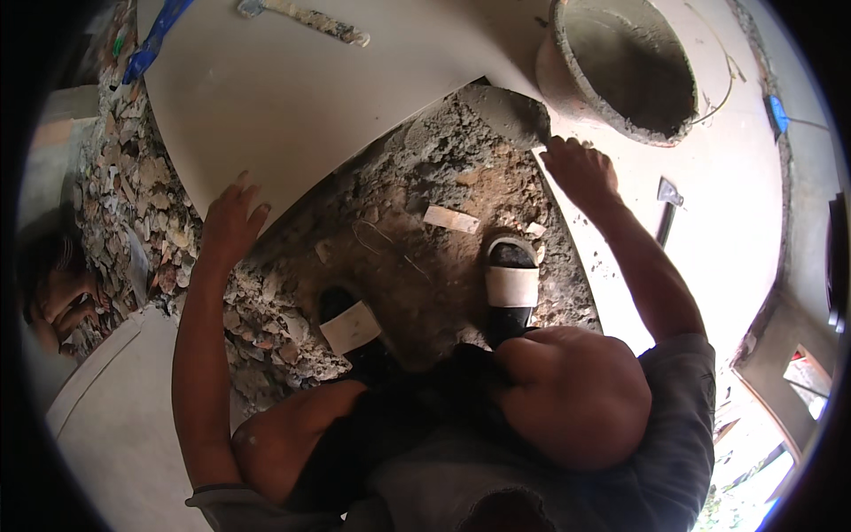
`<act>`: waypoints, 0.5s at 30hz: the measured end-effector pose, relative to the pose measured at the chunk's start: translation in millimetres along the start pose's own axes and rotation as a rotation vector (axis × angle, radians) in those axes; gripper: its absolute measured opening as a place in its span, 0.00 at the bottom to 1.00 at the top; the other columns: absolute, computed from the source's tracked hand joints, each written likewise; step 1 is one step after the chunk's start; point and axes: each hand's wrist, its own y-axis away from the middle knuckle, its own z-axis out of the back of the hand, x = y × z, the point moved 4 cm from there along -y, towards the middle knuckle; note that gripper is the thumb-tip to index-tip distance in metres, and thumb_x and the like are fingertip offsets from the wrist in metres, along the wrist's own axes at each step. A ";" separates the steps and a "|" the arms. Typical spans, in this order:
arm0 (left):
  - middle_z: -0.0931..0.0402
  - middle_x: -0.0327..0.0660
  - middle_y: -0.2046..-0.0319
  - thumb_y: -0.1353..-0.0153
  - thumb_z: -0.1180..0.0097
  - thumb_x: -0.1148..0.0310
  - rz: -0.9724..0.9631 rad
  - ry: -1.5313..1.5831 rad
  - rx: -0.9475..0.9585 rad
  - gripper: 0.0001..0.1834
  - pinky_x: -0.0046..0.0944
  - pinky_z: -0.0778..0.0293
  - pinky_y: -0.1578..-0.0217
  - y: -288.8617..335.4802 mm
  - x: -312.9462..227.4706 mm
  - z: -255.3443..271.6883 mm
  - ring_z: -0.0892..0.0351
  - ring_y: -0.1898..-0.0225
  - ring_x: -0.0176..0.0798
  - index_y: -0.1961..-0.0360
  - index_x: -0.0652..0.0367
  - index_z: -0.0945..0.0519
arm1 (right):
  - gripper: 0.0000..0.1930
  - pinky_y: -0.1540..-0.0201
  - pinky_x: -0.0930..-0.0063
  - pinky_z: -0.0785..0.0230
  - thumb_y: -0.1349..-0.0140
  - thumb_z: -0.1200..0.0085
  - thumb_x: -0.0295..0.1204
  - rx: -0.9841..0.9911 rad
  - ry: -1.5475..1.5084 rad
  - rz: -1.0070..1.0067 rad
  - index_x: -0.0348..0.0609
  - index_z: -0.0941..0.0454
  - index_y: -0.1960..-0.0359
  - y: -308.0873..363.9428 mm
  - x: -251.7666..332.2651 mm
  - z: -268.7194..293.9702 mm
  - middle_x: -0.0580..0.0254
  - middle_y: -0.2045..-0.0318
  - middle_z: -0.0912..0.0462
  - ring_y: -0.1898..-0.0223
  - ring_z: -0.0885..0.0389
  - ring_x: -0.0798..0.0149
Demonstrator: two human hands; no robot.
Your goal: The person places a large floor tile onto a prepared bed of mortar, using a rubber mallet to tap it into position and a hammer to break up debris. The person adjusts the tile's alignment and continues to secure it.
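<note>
My left hand (233,222) is open, its fingers spread on the lower left edge of a large pale tile (292,115). On the right, my right hand (581,173) rests with bent, slightly parted fingers by the corner of another pale tile (638,257); no held thing shows in it. Just beyond its fingertips lies a smooth grey patch of mortar (510,115). Between the two tiles runs bare, rough ground (390,239), where my sandalled feet stand. A small light-coloured chip (452,219) and a thin loop of wire or string lie there.
A mortar-crusted bucket (576,80) stands beyond my right hand. A dark-handled tool with a flat metal head (669,199) lies on the right tile, a mortar-stained tool (310,19) on the far tile. Rubble (142,186) lines the left, near another person (66,297).
</note>
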 end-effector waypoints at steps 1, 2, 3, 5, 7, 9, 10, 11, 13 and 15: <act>0.37 0.51 0.37 0.36 0.49 0.60 -0.004 -0.001 -0.003 0.23 0.50 0.38 0.40 -0.5 0.3 -1.0 0.32 0.41 0.55 0.45 0.63 0.26 | 0.15 0.57 0.53 0.21 0.34 0.54 0.33 0.055 -0.051 -0.019 0.34 0.28 0.52 0.6 0.5 -4.2 0.47 0.63 0.17 0.63 0.15 0.47; 0.37 0.51 0.37 0.35 0.50 0.60 -0.008 -0.012 0.001 0.23 0.50 0.38 0.40 -1.0 0.8 -2.5 0.33 0.41 0.55 0.45 0.63 0.26 | 0.16 0.56 0.53 0.21 0.34 0.54 0.34 0.115 -0.109 -0.041 0.35 0.28 0.52 1.2 2.2 -10.0 0.47 0.63 0.17 0.63 0.15 0.47; 0.36 0.51 0.37 0.36 0.49 0.60 -0.007 -0.004 -0.004 0.22 0.50 0.38 0.40 -2.2 1.4 -3.8 0.33 0.41 0.55 0.45 0.63 0.26 | 0.16 0.56 0.53 0.22 0.34 0.55 0.36 0.130 -0.165 -0.057 0.36 0.27 0.52 0.3 4.5 -14.4 0.47 0.64 0.17 0.63 0.15 0.48; 0.36 0.51 0.38 0.36 0.49 0.60 0.015 -0.008 -0.013 0.22 0.50 0.37 0.40 -6.5 2.6 -4.8 0.32 0.41 0.55 0.45 0.62 0.25 | 0.17 0.60 0.52 0.24 0.32 0.57 0.42 0.087 -0.302 -0.126 0.41 0.26 0.57 2.5 8.6 -24.4 0.47 0.69 0.16 0.65 0.15 0.48; 0.34 0.51 0.39 0.36 0.49 0.60 -0.014 0.056 -0.012 0.21 0.50 0.37 0.41 -16.6 -0.6 -1.7 0.32 0.41 0.55 0.47 0.61 0.24 | 0.16 0.69 0.54 0.25 0.32 0.56 0.44 0.113 -0.540 -0.174 0.43 0.27 0.62 11.3 10.2 -38.9 0.48 0.74 0.17 0.71 0.16 0.49; 0.32 0.50 0.41 0.37 0.48 0.61 -0.087 0.055 -0.039 0.20 0.50 0.37 0.41 -34.1 -11.0 7.9 0.32 0.41 0.54 0.48 0.60 0.24 | 0.15 0.72 0.55 0.26 0.32 0.55 0.42 0.104 -0.598 -0.138 0.43 0.25 0.63 30.1 13.1 -52.2 0.50 0.72 0.17 0.74 0.17 0.51; 0.31 0.50 0.41 0.38 0.47 0.62 -0.153 0.027 -0.058 0.19 0.50 0.36 0.41 -47.4 -20.4 14.1 0.31 0.42 0.53 0.48 0.60 0.24 | 0.15 0.70 0.55 0.25 0.32 0.55 0.42 0.185 -0.662 -0.137 0.43 0.25 0.63 42.8 13.4 -62.3 0.50 0.70 0.17 0.73 0.17 0.51; 0.30 0.50 0.42 0.38 0.46 0.62 -0.195 -0.002 -0.070 0.19 0.49 0.36 0.41 -62.9 -30.6 21.0 0.31 0.42 0.53 0.49 0.60 0.23 | 0.15 0.70 0.57 0.26 0.32 0.53 0.42 0.147 -0.742 -0.150 0.42 0.24 0.63 58.9 11.0 -68.1 0.51 0.72 0.17 0.73 0.17 0.52; 0.30 0.51 0.42 0.39 0.45 0.63 -0.352 0.031 -0.091 0.20 0.48 0.37 0.40 -97.7 -65.2 28.2 0.32 0.39 0.51 0.48 0.62 0.24 | 0.15 0.70 0.60 0.26 0.33 0.51 0.42 0.058 -0.874 -0.124 0.41 0.24 0.63 87.9 11.5 -79.6 0.51 0.74 0.18 0.74 0.18 0.52; 0.29 0.49 0.43 0.41 0.42 0.62 -0.501 -0.024 -0.183 0.22 0.48 0.37 0.40 -129.5 -116.3 21.2 0.32 0.40 0.50 0.47 0.61 0.24 | 0.14 0.69 0.59 0.26 0.34 0.49 0.40 -0.034 -0.981 -0.085 0.40 0.25 0.63 108.0 17.3 -89.6 0.49 0.73 0.18 0.73 0.18 0.48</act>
